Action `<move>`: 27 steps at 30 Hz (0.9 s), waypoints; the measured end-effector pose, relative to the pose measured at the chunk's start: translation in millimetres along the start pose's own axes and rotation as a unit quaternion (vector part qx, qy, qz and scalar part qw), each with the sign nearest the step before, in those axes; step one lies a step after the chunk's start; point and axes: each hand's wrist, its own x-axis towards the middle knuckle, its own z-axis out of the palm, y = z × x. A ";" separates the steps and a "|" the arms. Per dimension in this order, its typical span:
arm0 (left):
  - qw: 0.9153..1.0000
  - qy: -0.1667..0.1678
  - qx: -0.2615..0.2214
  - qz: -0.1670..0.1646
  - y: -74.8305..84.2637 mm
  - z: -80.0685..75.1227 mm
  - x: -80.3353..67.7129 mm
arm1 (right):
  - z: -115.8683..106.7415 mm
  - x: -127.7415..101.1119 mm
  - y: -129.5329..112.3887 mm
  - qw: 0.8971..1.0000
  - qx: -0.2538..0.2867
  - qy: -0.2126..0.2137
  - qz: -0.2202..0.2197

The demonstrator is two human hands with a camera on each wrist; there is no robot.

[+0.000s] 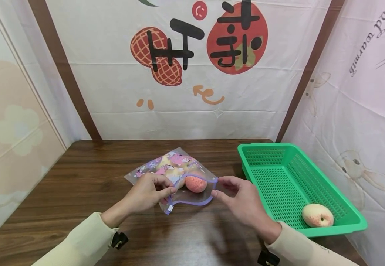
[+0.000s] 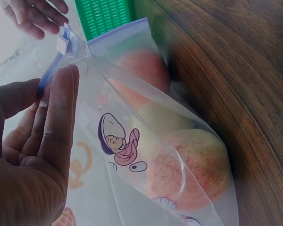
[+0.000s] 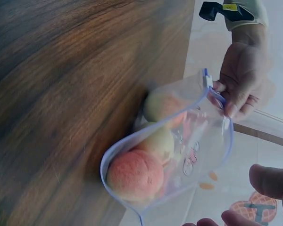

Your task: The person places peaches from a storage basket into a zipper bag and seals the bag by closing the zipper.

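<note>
Clear bag (image 1: 175, 177) lying on the brown table (image 1: 79, 177), mouth open, peaches (image 1: 196, 183) inside. Left hand (image 1: 149, 192) pinching the purple zip edge. Right hand (image 1: 242, 199) just beside the other corner, fingers bent; gripping or not, cannot tell. Probably thin, floppy, slippery plastic; soft fruit, easy to bruise. Best held by the stiff zip edge.
</note>
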 end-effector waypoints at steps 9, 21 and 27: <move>1.000 -0.001 -0.002 0.002 -0.6 -0.2 -0.2 | -30.3 0.7 1.2 0.999 -0.044 -0.018 0.009; 1.000 -0.003 0.000 -0.001 0.3 -0.8 0.4 | -72.7 9.3 -5.3 0.996 -0.080 -0.038 0.005; 1.000 -0.002 0.004 -0.003 -0.1 -0.6 0.4 | -97.1 12.5 -4.8 0.991 -0.120 -0.048 0.016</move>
